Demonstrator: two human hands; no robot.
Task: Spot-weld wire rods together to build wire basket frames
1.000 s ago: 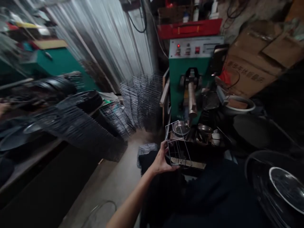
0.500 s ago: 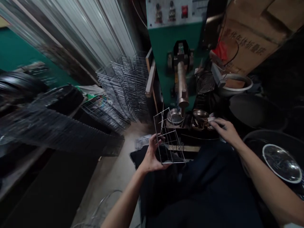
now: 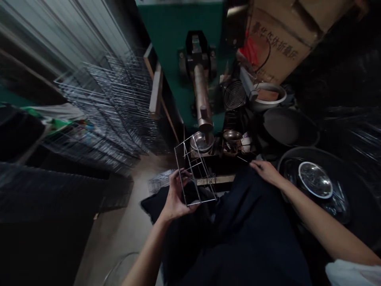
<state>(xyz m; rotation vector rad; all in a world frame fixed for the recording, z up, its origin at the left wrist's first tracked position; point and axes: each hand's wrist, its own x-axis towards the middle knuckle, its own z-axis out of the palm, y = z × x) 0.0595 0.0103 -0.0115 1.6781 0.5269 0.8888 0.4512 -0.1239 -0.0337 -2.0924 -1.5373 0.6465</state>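
Note:
My left hand (image 3: 175,198) is closed around the lower left side of a small wire rack (image 3: 200,180), an open frame of thin metal rods held tilted over my lap. To the right, my right hand (image 3: 266,171) is pinched on a thin metal wire (image 3: 242,159) that points left toward the rack; a gap lies between the two. Beyond the rack stands a green machine (image 3: 160,28) with a metal cylinder arm (image 3: 202,95) reaching down above a shallow metal dish (image 3: 202,142).
Stacked wire racks (image 3: 119,95) lean at the left. A small metal bowl (image 3: 232,136), a white basin (image 3: 269,97) and dark round pans (image 3: 291,127) sit on the right. Behind them is a cardboard box (image 3: 276,43). A glass lid (image 3: 315,180) lies beside my right forearm.
My right hand has drawn back from the small parts beside the metal bowl, and a thin wire now shows in its fingers. The left hand still holds the rack. The view has swung right.

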